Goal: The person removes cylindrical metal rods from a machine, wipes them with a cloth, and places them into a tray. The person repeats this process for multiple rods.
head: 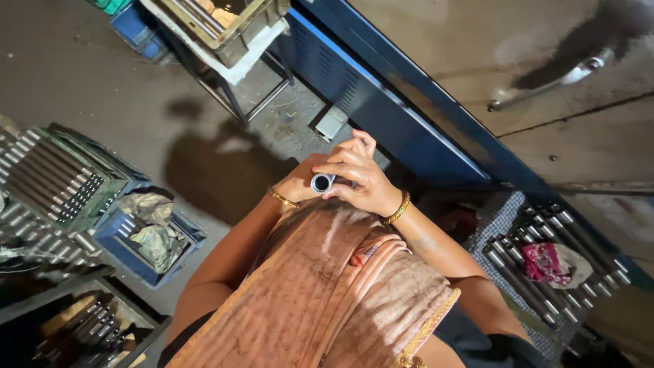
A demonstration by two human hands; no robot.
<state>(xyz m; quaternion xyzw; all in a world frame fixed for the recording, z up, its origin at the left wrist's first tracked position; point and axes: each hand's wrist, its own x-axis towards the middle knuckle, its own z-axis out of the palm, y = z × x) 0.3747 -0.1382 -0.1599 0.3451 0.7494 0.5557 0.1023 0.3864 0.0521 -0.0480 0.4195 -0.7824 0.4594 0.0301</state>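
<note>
— Steel, is it, that short piece held close to the chest?

— A short metal tube [322, 182], yes, its open round end facing the camera. The right hand [361, 180] is wrapped over it from above, fingers curled around its body. The left hand [298, 185] lies mostly behind and under the right one; it meets the tube's far side, but whether it is clenched on the tube I cannot tell.

— What is on the wrists?

— A gold bangle [397, 210] on the right wrist and another gold bangle [282, 198] on the left. Below the hands a peach-coloured draped cloth [327, 293] covers the person's front.

— And round about?

— On the person's left, a green crate [65, 178] packed with long metal rods lying side by side, and just beside it a blue crate [146, 242] holding crumpled rags. On the right, more metal tubes [538, 262] lie in rows on a checked cloth, with a pink rag [545, 262] resting on them. A blue metal machine frame [402, 112] runs diagonally ahead of the hands, above the grey concrete floor [82, 68].
</note>
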